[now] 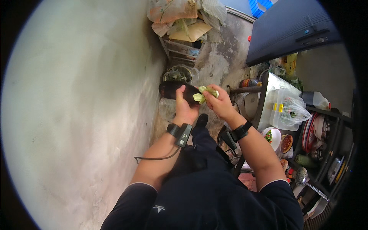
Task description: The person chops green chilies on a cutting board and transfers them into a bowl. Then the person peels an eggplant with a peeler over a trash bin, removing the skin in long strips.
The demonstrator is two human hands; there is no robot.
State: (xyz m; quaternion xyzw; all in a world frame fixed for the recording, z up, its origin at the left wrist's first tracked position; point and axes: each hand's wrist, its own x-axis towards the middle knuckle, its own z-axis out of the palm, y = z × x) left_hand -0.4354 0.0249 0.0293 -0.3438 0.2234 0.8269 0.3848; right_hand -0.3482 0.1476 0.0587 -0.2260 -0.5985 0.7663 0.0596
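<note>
A large, dark eggplant lies roughly level in my left hand, whose thumb rests across its near side. At the eggplant's right end, my right hand pinches pale green leafy pieces, which look like its calyx; whether they are still attached cannot be told. Both hands are close together over the floor, and a strapped device is on each wrist. Below and behind the eggplant stands a round bin lined with a clear bag and holding dark green scraps.
A wall runs along my left. Ahead stands a metal rack piled with bags. On my right, a table bears a clear plastic box and a white bowl. A skimmer and shelves with dishes are nearer.
</note>
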